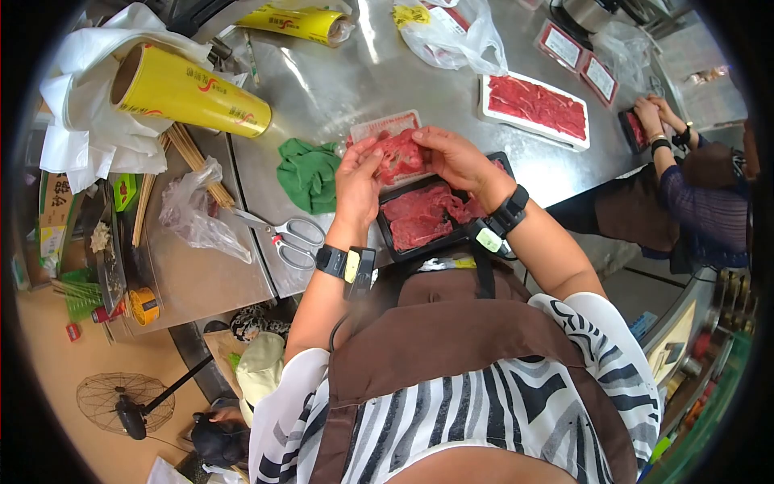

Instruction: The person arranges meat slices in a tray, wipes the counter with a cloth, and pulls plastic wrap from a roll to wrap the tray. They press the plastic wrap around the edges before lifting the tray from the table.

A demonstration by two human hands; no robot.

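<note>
Between my two hands stretches a thin slice of raw red meat (401, 156). My left hand (359, 179) pinches its left edge, and the fingers of my right hand (457, 161) grip its right side. Just below lies a black tray (393, 252) with slices of raw meat (419, 216) spread in it. Behind the held slice is a white tray (385, 125), partly hidden by the meat and my fingers. A crumpled green cloth (310, 176) rests beside my left hand.
Scissors (297, 242) lie left of the black tray, near wooden skewers (200, 165) and a plastic bag (205, 206). A yellow film roll (193, 90) stands farther left. At right are a white tray of meat (536, 109) and a co-worker's hands (651, 114) at another tray.
</note>
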